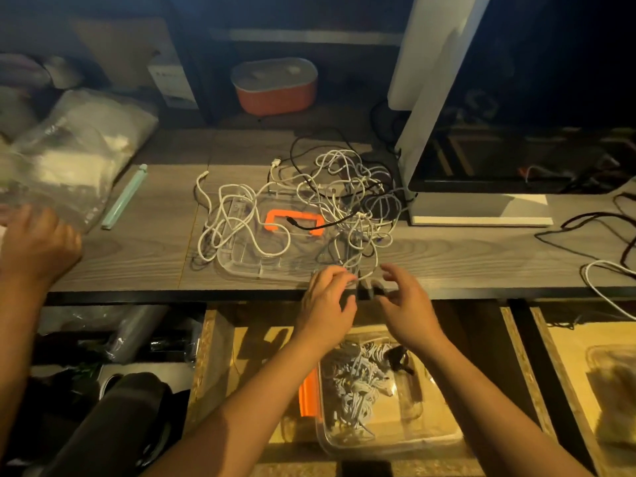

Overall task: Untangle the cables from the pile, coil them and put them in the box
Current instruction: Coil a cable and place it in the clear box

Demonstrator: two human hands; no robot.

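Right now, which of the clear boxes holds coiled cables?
The clear box with the orange latch, in the middle drawer: pale coiled cables fill it. The other clear box, far right, holds something brownish.

Lid [241, 266]: lies flat on the counter [137, 263], its right half buried under the cable pile [347, 201].
Left of lid: a bare strip of counter, open as far as a mint clip [124, 197] and a plastic bag [75, 156]; a third hand [38, 242] sits at the bag's near edge.
Right of lid: a white stand base [481, 208] just beside the pile, with black cables [592, 228] looping beyond it.
Behind lid: a clear band, then an orange pot [275, 91].
Front of lid: the left hand [330, 294], pinching a white strand, and the right hand [406, 301] crowd the edge.
Below: the box [395, 445] is open-topped under the forearms.
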